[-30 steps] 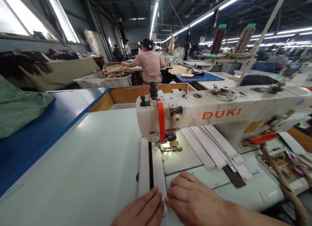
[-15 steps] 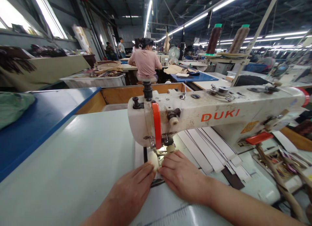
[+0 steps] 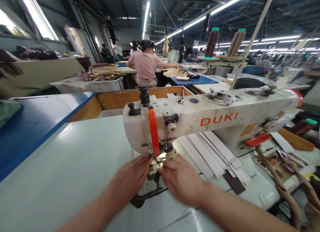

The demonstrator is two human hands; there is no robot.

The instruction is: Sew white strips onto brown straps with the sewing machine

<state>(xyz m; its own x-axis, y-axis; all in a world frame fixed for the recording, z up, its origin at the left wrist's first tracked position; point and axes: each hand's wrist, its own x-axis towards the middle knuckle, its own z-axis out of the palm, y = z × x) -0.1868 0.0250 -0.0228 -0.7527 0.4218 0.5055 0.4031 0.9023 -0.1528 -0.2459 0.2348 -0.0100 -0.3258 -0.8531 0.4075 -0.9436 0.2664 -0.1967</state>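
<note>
L. hand (image 3: 132, 175) & R. hand (image 3: 183, 180), now farther fwd, flank sewing machine (image 3: 185, 115) head; metal plate (image 3: 148, 189) newly bared, so feed prob. nearly thru; each grip: can't tell.

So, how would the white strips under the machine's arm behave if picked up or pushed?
The white strips probably bend but keep some shape: they lie flat with straight edges. Being thin, they look light. They overlap, so a push may shift several.

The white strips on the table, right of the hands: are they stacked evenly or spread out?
Spread out: the white strips lie fanned side by side, some partly overlapping, their near ends uneven.
</note>
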